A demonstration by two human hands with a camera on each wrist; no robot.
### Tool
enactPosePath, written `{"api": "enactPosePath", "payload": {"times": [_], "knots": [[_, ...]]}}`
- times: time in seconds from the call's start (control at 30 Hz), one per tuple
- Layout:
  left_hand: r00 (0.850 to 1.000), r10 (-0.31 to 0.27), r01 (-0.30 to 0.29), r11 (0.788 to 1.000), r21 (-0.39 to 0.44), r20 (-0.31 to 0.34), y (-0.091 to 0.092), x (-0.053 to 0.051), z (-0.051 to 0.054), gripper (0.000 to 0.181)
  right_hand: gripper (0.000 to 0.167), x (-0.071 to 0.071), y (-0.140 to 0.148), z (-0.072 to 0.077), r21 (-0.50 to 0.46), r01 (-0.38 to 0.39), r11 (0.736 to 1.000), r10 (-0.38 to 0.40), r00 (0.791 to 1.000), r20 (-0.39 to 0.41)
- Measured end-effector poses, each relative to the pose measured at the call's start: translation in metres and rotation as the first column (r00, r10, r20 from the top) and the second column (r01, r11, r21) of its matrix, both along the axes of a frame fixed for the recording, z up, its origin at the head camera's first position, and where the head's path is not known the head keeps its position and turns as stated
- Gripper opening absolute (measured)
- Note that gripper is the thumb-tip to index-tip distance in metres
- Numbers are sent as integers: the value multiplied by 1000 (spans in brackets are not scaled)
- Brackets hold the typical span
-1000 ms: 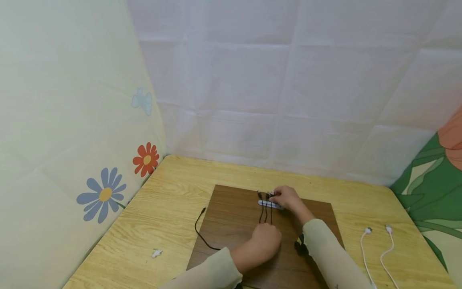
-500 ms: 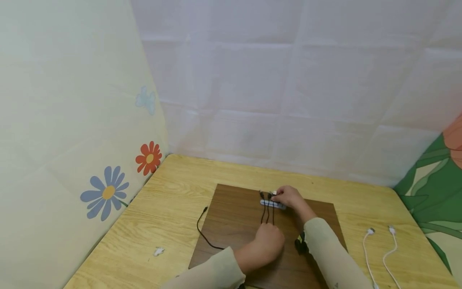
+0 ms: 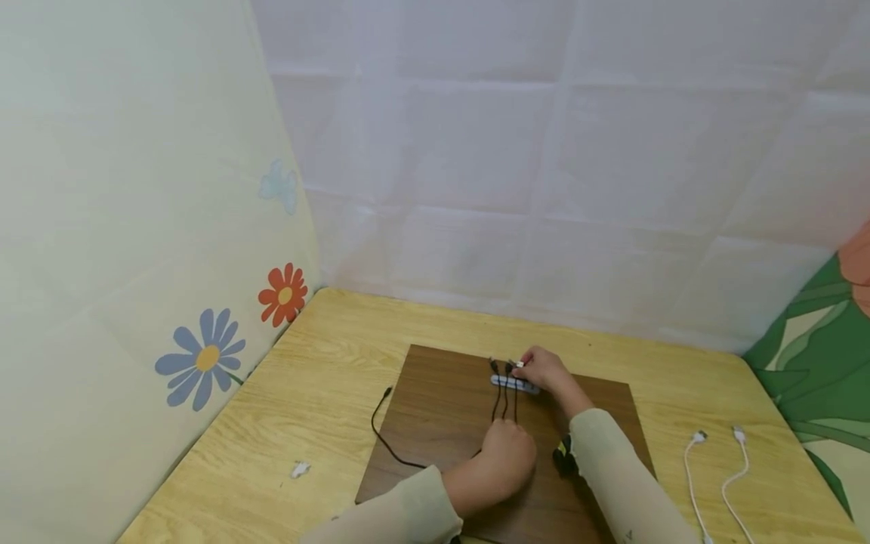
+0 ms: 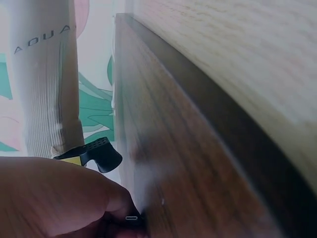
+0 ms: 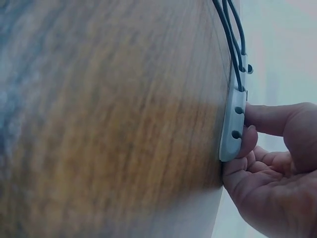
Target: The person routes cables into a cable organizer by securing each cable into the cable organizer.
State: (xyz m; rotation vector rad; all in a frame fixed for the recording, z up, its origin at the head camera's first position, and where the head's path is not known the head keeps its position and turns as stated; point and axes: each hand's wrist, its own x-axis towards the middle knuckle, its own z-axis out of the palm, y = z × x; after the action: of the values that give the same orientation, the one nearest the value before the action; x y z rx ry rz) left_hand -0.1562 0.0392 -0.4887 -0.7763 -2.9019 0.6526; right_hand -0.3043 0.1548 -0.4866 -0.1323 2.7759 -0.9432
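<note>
Three black cables (image 3: pixel 505 399) run side by side through a pale slotted cable holder (image 3: pixel 499 380) near the far edge of the brown board (image 3: pixel 435 393). My left hand (image 3: pixel 499 461) grips their lower lengths; in the left wrist view a connector (image 4: pixel 131 218) shows at its fingers. My right hand (image 3: pixel 547 374) pinches a cable's plug end just behind the holder. Seen from the right wrist, the holder (image 5: pixel 233 129) has cables in its upper slots and two bare slots beside my right hand (image 5: pixel 277 173). The pinched plug is mostly hidden there.
Two white cables (image 3: pixel 692 483) lie on the table (image 3: pixel 340 340) to the right. A small white piece (image 3: pixel 300 469) rests at the left. Another black cable end (image 3: pixel 387 392) curves off the board's left side. Cloth walls (image 3: pixel 435 151) stand behind and beside the table.
The head view has shifted slightly. Both hands keep nearly the same places at the cables and holder, with only a slight change at the right fingertips.
</note>
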Motion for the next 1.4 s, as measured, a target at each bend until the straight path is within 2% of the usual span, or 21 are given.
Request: {"api": "enactPosePath", "payload": {"times": [0.3, 0.43, 0.57, 0.67, 0.83, 1.0, 1.23, 1.4], "knots": [[999, -6, 9, 998, -61, 39, 2, -3, -5, 20, 25, 0, -1, 2, 16, -4, 1000, 5, 1000, -5], [998, 32, -27, 996, -88, 51, 3, 1, -6, 24, 25, 3, -3, 0, 11, 4, 1000, -5, 1000, 9], [992, 77, -68, 993, -94, 102, 6, 5, -4, 29, 27, 6, -1, -5, 7, 12, 1000, -12, 1000, 26], [989, 72, -61, 994, -89, 127, 6, 6, -3, 29, 28, 6, 1, -7, -6, 10, 1000, -10, 1000, 19], [992, 60, -53, 996, -73, 108, 2, 5, 1, 22, 28, 4, 5, -6, -44, 3, 999, -3, 1000, 20], [995, 47, -41, 997, -69, 86, -5, 5, 7, 23, 28, 0, 4, -2, -77, -7, 997, 8, 1000, 10], [994, 15, -8, 998, -66, 109, -12, 3, 5, 20, 27, -1, 5, -5, -93, -13, 996, 14, 1000, 15], [998, -18, 22, 998, -52, 64, -18, 3, 3, 15, 29, -3, 5, -6, -69, -4, 998, 4, 1000, 2]]}}
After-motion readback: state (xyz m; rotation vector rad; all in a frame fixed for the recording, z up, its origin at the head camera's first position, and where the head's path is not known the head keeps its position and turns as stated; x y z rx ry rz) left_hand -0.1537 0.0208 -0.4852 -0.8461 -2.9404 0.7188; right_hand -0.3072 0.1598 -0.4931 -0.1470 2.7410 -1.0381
